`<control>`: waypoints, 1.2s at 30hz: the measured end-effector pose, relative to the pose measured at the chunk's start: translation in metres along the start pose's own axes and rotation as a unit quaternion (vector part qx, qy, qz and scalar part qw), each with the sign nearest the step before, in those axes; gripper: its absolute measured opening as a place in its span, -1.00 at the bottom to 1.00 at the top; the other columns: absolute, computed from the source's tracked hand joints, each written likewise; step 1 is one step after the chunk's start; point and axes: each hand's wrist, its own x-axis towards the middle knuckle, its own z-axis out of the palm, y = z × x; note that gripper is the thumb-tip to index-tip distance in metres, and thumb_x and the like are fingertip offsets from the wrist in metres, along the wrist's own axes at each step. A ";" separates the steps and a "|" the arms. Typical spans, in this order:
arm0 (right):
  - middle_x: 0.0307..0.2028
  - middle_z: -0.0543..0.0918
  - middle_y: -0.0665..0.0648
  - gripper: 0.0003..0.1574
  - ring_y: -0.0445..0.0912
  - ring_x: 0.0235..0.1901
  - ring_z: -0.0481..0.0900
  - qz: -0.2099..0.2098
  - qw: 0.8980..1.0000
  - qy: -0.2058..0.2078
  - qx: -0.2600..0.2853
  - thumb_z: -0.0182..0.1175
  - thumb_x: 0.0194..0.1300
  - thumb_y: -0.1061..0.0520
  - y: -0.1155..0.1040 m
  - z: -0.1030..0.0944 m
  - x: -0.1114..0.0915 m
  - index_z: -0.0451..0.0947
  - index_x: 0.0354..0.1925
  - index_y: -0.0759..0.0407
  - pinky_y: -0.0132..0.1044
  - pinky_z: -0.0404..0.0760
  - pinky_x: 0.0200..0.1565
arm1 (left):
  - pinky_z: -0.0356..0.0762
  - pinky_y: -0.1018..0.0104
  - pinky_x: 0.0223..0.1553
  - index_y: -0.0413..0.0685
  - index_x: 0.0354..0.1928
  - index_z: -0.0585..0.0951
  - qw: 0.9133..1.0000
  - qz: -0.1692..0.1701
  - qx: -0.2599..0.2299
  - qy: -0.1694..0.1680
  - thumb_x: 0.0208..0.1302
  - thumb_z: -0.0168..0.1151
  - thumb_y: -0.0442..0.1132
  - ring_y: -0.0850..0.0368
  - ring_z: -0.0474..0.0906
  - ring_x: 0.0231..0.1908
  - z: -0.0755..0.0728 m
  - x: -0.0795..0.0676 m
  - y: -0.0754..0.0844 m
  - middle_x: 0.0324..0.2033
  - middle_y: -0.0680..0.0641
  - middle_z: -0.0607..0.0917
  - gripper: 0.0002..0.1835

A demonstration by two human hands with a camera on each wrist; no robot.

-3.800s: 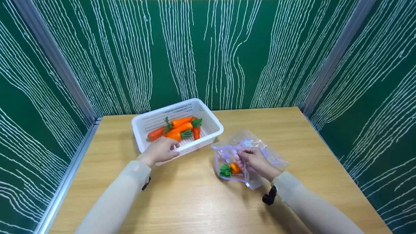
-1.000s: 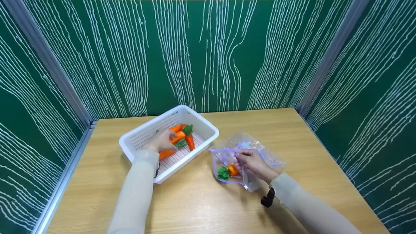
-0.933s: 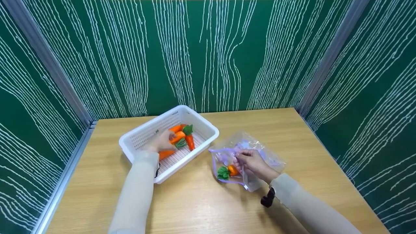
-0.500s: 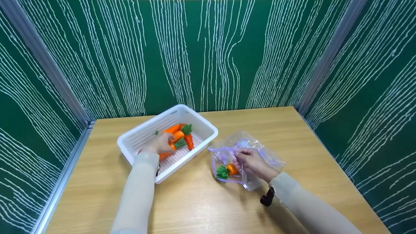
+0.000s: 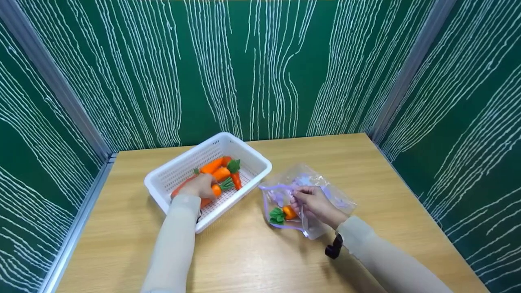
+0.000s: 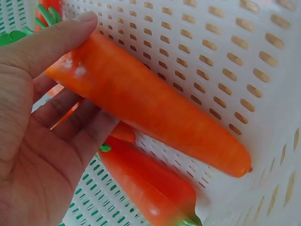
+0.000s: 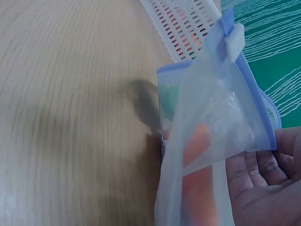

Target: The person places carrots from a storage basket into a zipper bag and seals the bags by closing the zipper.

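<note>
Carrot [image 6: 155, 108] is pinched in the left hand [image 5: 198, 186], the bag [image 5: 336, 196] in the right hand [image 5: 319, 204].

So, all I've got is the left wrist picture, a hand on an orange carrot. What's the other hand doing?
Observer: In the head view, the right hand pinches the edge of a clear plastic bag.

Visitor: Oh! Is anything inside it?

Observer: Yes, an orange carrot with a leafy green top shows in there.

Visitor: And where's all that compared with the white basket I'm looking into?

Observer: The bag is on the wooden table, to the right of the basket.
</note>
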 end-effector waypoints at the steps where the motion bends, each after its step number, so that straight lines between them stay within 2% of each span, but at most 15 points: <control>1: -0.40 0.72 0.10 -0.78 -0.16 -0.46 0.69 0.000 1.000 0.000 0.000 0.09 0.66 0.30 0.000 0.000 0.000 0.59 -0.02 0.50 -0.36 0.76 -0.30 | 0.57 -0.01 0.23 0.01 0.28 0.71 1.000 -0.002 -0.003 0.000 0.12 0.62 -0.37 -0.14 0.40 0.27 0.000 0.000 0.000 0.33 -0.08 0.43 -0.38; 8: -0.39 0.73 0.11 -0.76 -0.15 -0.45 0.70 0.003 1.000 0.002 -0.001 0.10 0.65 0.30 0.000 -0.001 -0.002 0.60 0.00 0.51 -0.36 0.77 -0.29 | 0.53 -0.05 0.30 -0.01 0.31 0.71 1.000 -0.001 -0.004 -0.008 0.18 0.58 -0.40 -0.14 0.42 0.26 0.000 0.000 0.003 0.32 -0.10 0.50 -0.39; 14: -0.37 0.74 0.14 -0.76 -0.15 -0.44 0.70 0.000 1.000 0.008 -0.013 0.11 0.65 0.29 0.000 -0.002 -0.003 0.58 0.00 0.53 -0.36 0.77 -0.28 | 0.51 -0.09 0.34 -0.05 0.34 0.67 0.999 0.009 -0.026 -0.021 0.22 0.52 -0.45 -0.16 0.41 0.28 -0.003 0.004 0.006 0.32 -0.12 0.54 -0.39; 17: -0.36 0.74 0.14 -0.76 -0.14 -0.43 0.70 0.003 1.000 0.009 -0.015 0.12 0.65 0.29 -0.001 -0.001 -0.003 0.59 0.01 0.52 -0.36 0.77 -0.27 | 0.49 -0.11 0.35 -0.05 0.33 0.68 0.999 0.028 -0.026 -0.018 0.26 0.49 -0.44 -0.15 0.43 0.26 -0.002 0.012 0.003 0.29 -0.11 0.56 -0.43; 19: -0.36 0.74 0.14 -0.74 -0.15 -0.43 0.70 0.002 1.000 0.007 -0.020 0.11 0.66 0.29 -0.001 -0.002 -0.003 0.58 0.03 0.53 -0.36 0.77 -0.27 | 0.48 -0.09 0.33 -0.03 0.30 0.68 0.999 0.046 -0.010 -0.013 0.27 0.49 -0.43 -0.13 0.45 0.23 0.000 0.022 0.000 0.26 -0.09 0.58 -0.46; 22: -0.36 0.74 0.13 -0.72 -0.15 -0.43 0.70 -0.006 1.000 -0.002 -0.028 0.09 0.66 0.29 0.000 -0.003 -0.002 0.57 0.05 0.56 -0.36 0.76 -0.27 | 0.47 -0.07 0.33 0.00 0.34 0.66 0.998 0.058 0.008 -0.004 0.25 0.50 -0.43 -0.10 0.47 0.19 0.002 0.035 -0.003 0.24 -0.06 0.59 -0.41; 25: -0.37 0.73 0.13 -0.71 -0.16 -0.44 0.70 -0.015 0.999 -0.012 -0.036 0.08 0.67 0.29 0.000 -0.004 -0.002 0.58 0.07 0.57 -0.36 0.77 -0.27 | 0.45 -0.12 0.42 -0.01 0.43 0.60 0.998 0.061 0.004 0.003 0.25 0.51 -0.42 -0.11 0.47 0.21 0.000 0.033 0.002 0.29 -0.06 0.59 -0.32; 28: -0.37 0.73 0.13 -0.69 -0.15 -0.45 0.70 -0.011 0.999 -0.011 -0.028 0.08 0.67 0.29 0.000 -0.004 -0.002 0.57 0.10 0.57 -0.35 0.77 -0.28 | 0.44 -0.18 0.48 -0.02 0.43 0.59 0.999 0.054 0.005 0.005 0.25 0.55 -0.38 -0.12 0.49 0.22 -0.003 0.031 0.005 0.31 -0.06 0.61 -0.32; 31: -0.37 0.73 0.13 -0.67 -0.16 -0.45 0.71 -0.006 1.000 -0.006 -0.027 0.08 0.67 0.29 0.000 -0.003 -0.003 0.55 0.14 0.59 -0.36 0.77 -0.28 | 0.52 -0.16 0.42 -0.05 0.38 0.62 0.998 0.060 0.030 0.008 0.22 0.58 -0.37 -0.10 0.54 0.16 -0.005 0.035 0.004 0.25 -0.07 0.64 -0.34; 36: -0.37 0.74 0.12 -0.66 -0.16 -0.44 0.71 -0.008 1.000 -0.008 -0.028 0.08 0.67 0.29 0.000 -0.002 -0.004 0.56 0.15 0.59 -0.37 0.77 -0.27 | 0.58 -0.08 0.36 -0.05 0.42 0.61 0.996 0.072 0.038 0.020 0.20 0.59 -0.36 -0.10 0.57 0.11 -0.010 0.029 0.006 0.19 -0.06 0.67 -0.30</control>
